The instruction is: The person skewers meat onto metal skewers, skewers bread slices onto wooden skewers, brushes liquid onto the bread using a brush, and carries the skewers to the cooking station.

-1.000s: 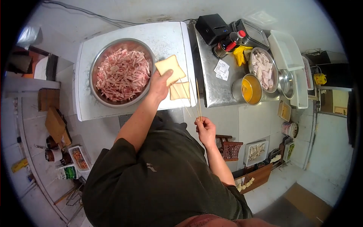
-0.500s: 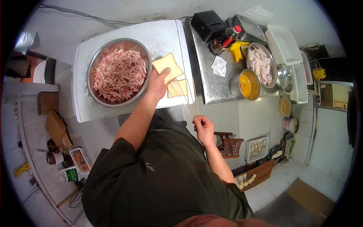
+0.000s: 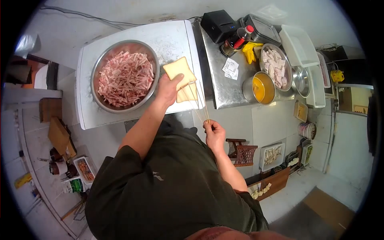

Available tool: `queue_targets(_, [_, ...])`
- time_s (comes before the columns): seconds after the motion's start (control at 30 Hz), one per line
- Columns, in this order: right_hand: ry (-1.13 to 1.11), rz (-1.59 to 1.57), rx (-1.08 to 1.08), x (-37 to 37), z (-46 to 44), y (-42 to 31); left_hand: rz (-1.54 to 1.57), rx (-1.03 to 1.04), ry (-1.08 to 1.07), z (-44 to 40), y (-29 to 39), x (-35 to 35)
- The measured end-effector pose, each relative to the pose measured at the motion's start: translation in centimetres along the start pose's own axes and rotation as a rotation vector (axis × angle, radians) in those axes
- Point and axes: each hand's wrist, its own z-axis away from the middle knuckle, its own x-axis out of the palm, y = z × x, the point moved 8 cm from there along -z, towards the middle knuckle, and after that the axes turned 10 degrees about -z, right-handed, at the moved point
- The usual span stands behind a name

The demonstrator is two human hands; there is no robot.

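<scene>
My left hand [image 3: 168, 90] pinches a square slice of bread [image 3: 179, 69], with the thumb on its upper face, over the white tabletop's right side. My right hand [image 3: 215, 131] is closed round the lower ends of several thin wooden skewers [image 3: 206, 110], below the table's front edge. The skewers spread upward, and some reach the lower edge of the held slice; whether their tips are inside it I cannot tell. A second slice of bread [image 3: 187, 93] is just below the first, partly behind the skewers. Whether it is threaded on them is unclear.
A steel bowl of cut raw meat strips [image 3: 126, 80] stands left of my left hand. On the steel table to the right are a pot with yellow liquid [image 3: 259, 89], a bowl of pale pieces [image 3: 276, 66], a red-capped bottle [image 3: 237, 41] and paper slips [image 3: 230, 69].
The held slice has shifted slightly right and down, and my right hand slightly up. The skewers' upper ends now meet the slice's lower edge. Both hands keep their grip.
</scene>
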Motion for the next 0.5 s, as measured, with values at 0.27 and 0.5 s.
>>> queue_targets(0.27, [0.022, 0.006, -0.082, 0.2, -0.7, -0.5, -0.021, -0.005, 0.011, 0.3, -1.3, 1.0])
queue_targets(0.5, [0.045, -0.059, -0.072, 0.5, -1.3, -0.1, 0.042, -0.054, -0.010, 0.4, -2.5, 1.9])
